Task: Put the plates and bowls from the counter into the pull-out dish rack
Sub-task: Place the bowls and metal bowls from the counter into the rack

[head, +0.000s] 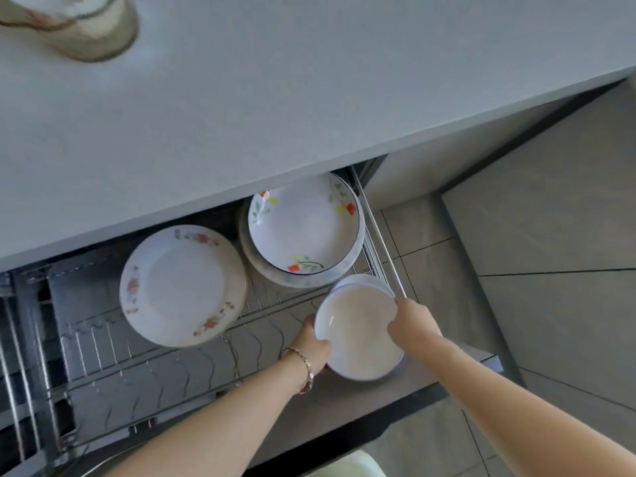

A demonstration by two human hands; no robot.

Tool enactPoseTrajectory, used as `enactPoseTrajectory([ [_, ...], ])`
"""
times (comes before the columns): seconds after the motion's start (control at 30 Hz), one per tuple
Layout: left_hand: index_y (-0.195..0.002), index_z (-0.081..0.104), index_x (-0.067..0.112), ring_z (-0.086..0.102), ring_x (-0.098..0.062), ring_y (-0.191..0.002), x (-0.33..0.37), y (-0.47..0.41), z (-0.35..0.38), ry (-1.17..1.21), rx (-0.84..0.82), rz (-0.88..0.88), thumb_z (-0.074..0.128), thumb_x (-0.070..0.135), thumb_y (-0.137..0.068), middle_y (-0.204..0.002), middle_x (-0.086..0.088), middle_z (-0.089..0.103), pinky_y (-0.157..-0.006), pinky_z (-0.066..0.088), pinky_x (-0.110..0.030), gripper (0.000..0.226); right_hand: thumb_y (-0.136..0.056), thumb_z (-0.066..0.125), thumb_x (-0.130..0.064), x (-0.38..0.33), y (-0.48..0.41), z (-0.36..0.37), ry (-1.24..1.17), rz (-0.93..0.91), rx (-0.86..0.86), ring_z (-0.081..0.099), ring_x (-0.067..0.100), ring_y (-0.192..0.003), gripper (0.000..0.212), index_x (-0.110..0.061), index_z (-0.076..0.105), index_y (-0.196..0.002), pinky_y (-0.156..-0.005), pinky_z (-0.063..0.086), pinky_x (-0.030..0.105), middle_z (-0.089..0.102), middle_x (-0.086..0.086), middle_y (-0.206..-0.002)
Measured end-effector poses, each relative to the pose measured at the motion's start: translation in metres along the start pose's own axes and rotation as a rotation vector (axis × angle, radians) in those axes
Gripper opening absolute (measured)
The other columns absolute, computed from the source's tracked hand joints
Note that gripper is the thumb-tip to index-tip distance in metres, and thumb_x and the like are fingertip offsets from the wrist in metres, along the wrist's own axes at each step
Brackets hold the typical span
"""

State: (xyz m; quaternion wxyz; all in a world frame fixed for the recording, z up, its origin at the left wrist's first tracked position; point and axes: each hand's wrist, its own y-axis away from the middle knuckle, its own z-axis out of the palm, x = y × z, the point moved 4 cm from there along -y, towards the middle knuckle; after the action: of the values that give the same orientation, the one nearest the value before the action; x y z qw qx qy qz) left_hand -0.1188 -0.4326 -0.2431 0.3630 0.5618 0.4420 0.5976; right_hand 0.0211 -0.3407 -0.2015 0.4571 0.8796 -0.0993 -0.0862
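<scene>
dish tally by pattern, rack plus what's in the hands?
flower-print dishes in the pull-out rack: 2 (pink-flower plate, orange-flower dish)
pale-patterned plate under the orange-flower dish: 1
white blue-rimmed dishes, gripped by left hand and right hand: 2 rims show, more may be hidden
Total: 5

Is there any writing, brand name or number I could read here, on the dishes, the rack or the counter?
No readable text anywhere.
The two flowered plates in the dish rack carry only painted blossoms.
The white bowls, held by the left hand and right hand, are plain.
The container on the counter is too blurred to tell.
</scene>
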Motion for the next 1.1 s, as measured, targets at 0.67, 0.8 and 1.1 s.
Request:
enactPoseTrajectory([
  [0.67, -0.141, 0.036, 0.032, 0.051, -0.021, -0.103, 0.026, -0.034, 0.013, -0.117, 0.099, 0.005, 0.037, -0.007, -0.080, -0.129, -0.006, 0.057, -0.098, 0.046, -0.031, 0.072, -0.091, 0.038, -0.001, -0.048, -0.068, -0.003, 0.422, -0.395, -0.061, 0.057, 0.033, -0.109, 0.037, -0.012, 0.049, -0.125, -0.089, 0.048, 0.039, 0.058, 0.013, -0.118],
  [0.8, -0.137, 0.042, 0.029, 0.054, -0.025, -0.113, 0.027, -0.036, 0.016, -0.072, 0.093, -0.020, 0.038, -0.007, -0.078, -0.125, -0.005, 0.059, -0.098, 0.049, -0.043, 0.070, -0.089, 0.037, 0.002, -0.054, -0.074, -0.006, 0.420, -0.394, -0.083, 0.057, 0.034, -0.107, 0.037, -0.010, 0.054, -0.120, -0.086, 0.047, 0.035, 0.059, 0.015, -0.115],
  [1.1, -0.141, 0.031, 0.029, 0.051, -0.030, -0.097, 0.015, -0.036, 0.007, 0.144, -0.002, -0.150, 0.036, -0.014, -0.081, -0.098, -0.004, 0.051, -0.085, 0.053, -0.049, 0.073, -0.086, 0.037, 0.007, -0.057, -0.062, -0.004, 0.505, -0.373, -0.052, 0.056, 0.032, -0.113, 0.043, -0.011, 0.054, -0.122, -0.087, 0.048, 0.035, 0.058, 0.012, -0.121],
])
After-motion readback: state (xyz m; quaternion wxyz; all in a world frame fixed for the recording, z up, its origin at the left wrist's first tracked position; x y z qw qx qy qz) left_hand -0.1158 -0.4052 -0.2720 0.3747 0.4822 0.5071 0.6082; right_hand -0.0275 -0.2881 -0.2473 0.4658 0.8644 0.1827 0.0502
